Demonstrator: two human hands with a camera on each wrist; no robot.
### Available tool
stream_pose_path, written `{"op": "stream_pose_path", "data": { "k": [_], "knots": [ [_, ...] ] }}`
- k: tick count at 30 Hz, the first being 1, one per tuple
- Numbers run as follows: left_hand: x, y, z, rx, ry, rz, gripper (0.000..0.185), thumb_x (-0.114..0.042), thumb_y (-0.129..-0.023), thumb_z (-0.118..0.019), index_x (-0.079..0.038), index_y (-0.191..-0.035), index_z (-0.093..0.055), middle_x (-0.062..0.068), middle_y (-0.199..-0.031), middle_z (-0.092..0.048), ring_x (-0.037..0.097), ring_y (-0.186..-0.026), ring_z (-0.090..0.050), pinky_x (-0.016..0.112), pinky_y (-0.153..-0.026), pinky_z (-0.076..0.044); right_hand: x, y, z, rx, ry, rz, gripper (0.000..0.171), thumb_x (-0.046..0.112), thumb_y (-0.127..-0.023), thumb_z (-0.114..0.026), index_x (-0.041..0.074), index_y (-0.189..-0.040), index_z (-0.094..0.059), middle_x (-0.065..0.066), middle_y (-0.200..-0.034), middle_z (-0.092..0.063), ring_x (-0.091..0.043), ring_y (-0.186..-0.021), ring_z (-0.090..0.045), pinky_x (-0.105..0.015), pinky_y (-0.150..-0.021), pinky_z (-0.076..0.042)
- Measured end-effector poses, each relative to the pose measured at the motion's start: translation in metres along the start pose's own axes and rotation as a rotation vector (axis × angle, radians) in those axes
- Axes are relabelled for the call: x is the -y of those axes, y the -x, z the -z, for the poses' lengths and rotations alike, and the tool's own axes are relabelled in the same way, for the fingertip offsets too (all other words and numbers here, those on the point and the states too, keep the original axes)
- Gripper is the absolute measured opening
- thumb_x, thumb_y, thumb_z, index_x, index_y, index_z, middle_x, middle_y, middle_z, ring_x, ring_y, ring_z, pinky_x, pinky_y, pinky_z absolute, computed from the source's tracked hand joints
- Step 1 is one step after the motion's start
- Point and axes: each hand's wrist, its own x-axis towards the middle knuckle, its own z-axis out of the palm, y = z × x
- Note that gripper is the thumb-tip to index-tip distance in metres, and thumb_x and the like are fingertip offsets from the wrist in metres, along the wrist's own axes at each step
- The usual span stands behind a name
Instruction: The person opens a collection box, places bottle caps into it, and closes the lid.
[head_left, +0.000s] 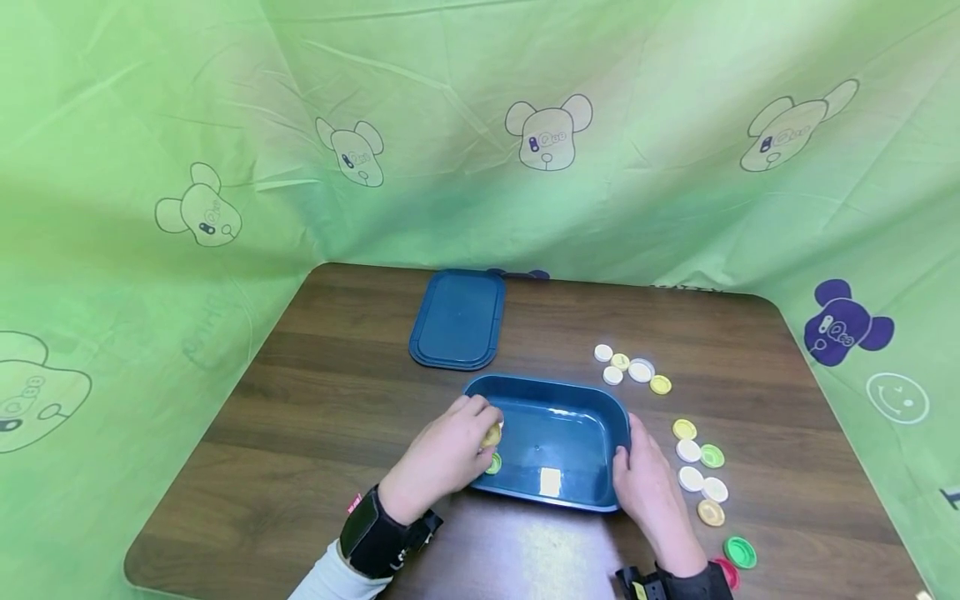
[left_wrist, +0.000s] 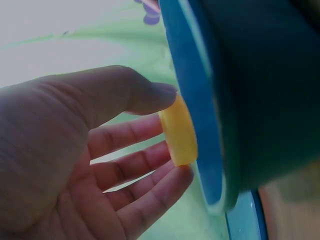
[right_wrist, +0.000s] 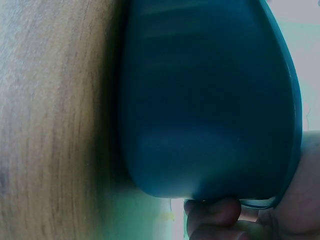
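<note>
A deep blue rectangular plastic box (head_left: 555, 492) stands on the table, its hollow side up. My left hand (head_left: 450, 446) is over the box's left end and pinches a round yellow cap (left_wrist: 181, 132) between thumb and fingertips, right at the rim in the left wrist view. A green cap (head_left: 494, 464) shows just below those fingers, at the left end of the box. At the opposite end my right hand (head_left: 651, 487) grips the box wall, thumb at the rim; its fingertips (right_wrist: 215, 212) curl round the outside in the right wrist view.
A flat blue lid (head_left: 459, 321) lies behind the box. To the right are scattered several round caps: white (head_left: 688, 451), yellow (head_left: 661, 384), green (head_left: 740, 552) and a red one (head_left: 726, 572) near my right wrist. Green printed cloth (head_left: 450, 167) surrounds the wooden table (head_left: 300, 450).
</note>
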Motion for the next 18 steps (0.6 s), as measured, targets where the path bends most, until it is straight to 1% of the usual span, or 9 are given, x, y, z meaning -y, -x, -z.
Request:
{"op": "stream_pose_path", "data": {
  "k": [4,6,13,18],
  "knots": [
    [-0.006,-0.001,-0.005,0.100,0.021,-0.002,0.029,-0.020,-0.087,-0.078,-0.012,-0.113,-0.068,-0.003,-0.104,-0.060,0.011,-0.091,-0.049,0.020,-0.072,-0.049,0.000,0.000,0.000,-0.005,-0.003,0.003,0.058,0.010,-0.105,-0.043,-0.008,-0.155,-0.022,-0.036,-0.152,-0.034,-0.054,-0.138,-0.037,-0.065,-0.108,-0.035],
    [-0.008,-0.002,-0.006,0.129,0.038,-0.003,0.030,-0.021,-0.088,-0.078,-0.012,-0.114,-0.068,-0.003,-0.105,-0.059,0.011,-0.091,-0.049,0.020,-0.072,-0.048,0.000,0.000,0.000,-0.007,-0.004,0.001,0.058,0.010,-0.105,-0.043,-0.008,-0.156,-0.022,-0.036,-0.152,-0.034,-0.053,-0.138,-0.037,-0.065,-0.108,-0.035],
    [-0.011,-0.003,-0.009,0.170,0.033,-0.006,0.028,-0.019,-0.086,-0.080,-0.014,-0.110,-0.068,-0.005,-0.098,-0.056,0.010,-0.087,-0.049,0.019,-0.069,-0.047,0.000,0.000,0.000,-0.020,-0.007,0.008,0.058,0.010,-0.104,-0.044,-0.007,-0.155,-0.023,-0.036,-0.150,-0.036,-0.054,-0.137,-0.039,-0.066,-0.106,-0.037],
    [-0.012,-0.005,-0.013,0.222,0.038,0.025,0.030,-0.021,-0.086,-0.080,-0.013,-0.112,-0.069,-0.004,-0.098,-0.058,0.010,-0.087,-0.050,0.021,-0.072,-0.049,-0.001,0.000,0.000,-0.019,-0.015,0.007,0.057,0.010,-0.105,-0.044,-0.007,-0.155,-0.023,-0.036,-0.151,-0.036,-0.054,-0.137,-0.039,-0.066,-0.106,-0.037]
  ]
}}
